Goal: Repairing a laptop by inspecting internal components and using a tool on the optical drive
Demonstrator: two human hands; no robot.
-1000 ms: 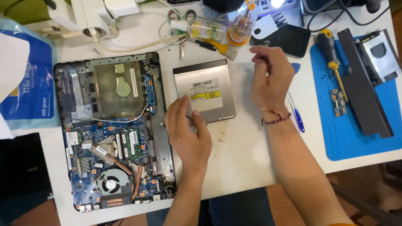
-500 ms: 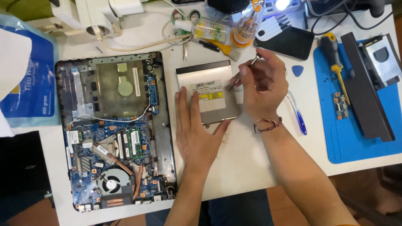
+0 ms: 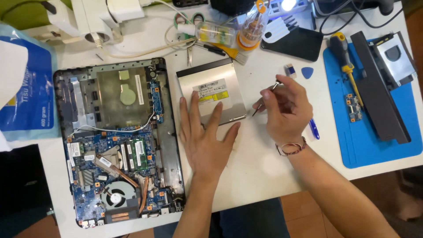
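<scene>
Screwdriver work on the optical drive [image 3: 214, 91] looks to be the step in hand, judged from how the hands sit. The drive, a flat silver slab with a white and yellow label, lies on the white table [image 3: 260, 176] just to the right of the opened laptop base [image 3: 116, 141], its left edge running close alongside the laptop's right rim without clearly touching it. The left hand [image 3: 205, 141] lies flat and spread, palm down, gripping nothing; its fingers [image 3: 194, 105] rest on the drive's near half and pin it to the table. The right hand [image 3: 284, 108], just right of the drive, is curled around a thin precision screwdriver [image 3: 264, 98], pinched between thumb and fingers. The tool slopes down and leftward, its tip close to the drive's near-right corner; whether it actually meets the metal is too fine to tell. The drive is nearly square, so its long axis is hard to call, but its body is turned slightly clockwise against the laptop's edges; its dark edge strip faces away from the person, toward the clear bit case [image 3: 218, 33] beyond it, and the label reads sideways. As a judgement, the next move calls for seating the tip squarely in a small screw on the right side edge, with the flat hand keeping the drive from sliding, and for light, steady turning. Farther right of the drive lie a blue pick [image 3: 307, 72] and a blue mat [image 3: 374, 123].
</scene>
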